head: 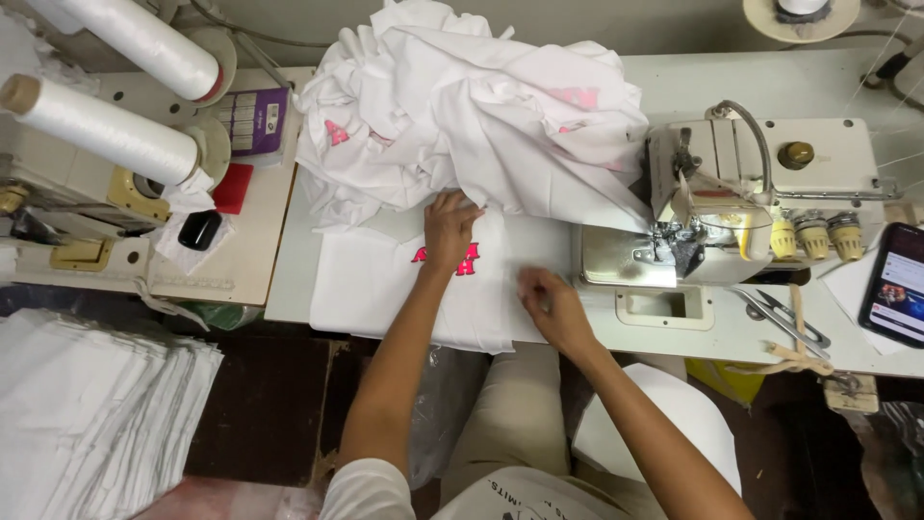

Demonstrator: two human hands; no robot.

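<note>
From my remote seat, the biggest thing I see is the white work table (pixel 289 289), with a heaped pile of white garments (pixel 462 106) bunched at its far edge, probably parked there so the front stays free for handling. To the right stands the cream overlock sewing machine (pixel 751 202), and a flap of cloth runs from the pile toward its needle area. At lower left, off the table, a stack of flat white cut pieces (pixel 96 414) lies fanned out. Two large cones of white thread (pixel 106 130) lie tilted at upper left.

In front of the person lies a flat white fabric piece (pixel 385 284) with a red printed motif (pixel 448 257), spread smooth between pile and table edge. My left hand (pixel 449 226) rests flat on it, fingers spread apart, just above the motif and at the foot of the pile, as if pinning the cloth. My right hand (pixel 551 306) sits near the cloth's right edge beside the machine bed; it is blurred, so I cannot tell whether the fingers pinch the fabric.

Smaller bits: a phone (pixel 900 284) at far right, and metal snips (pixel 780 318) just beside the machine
</note>
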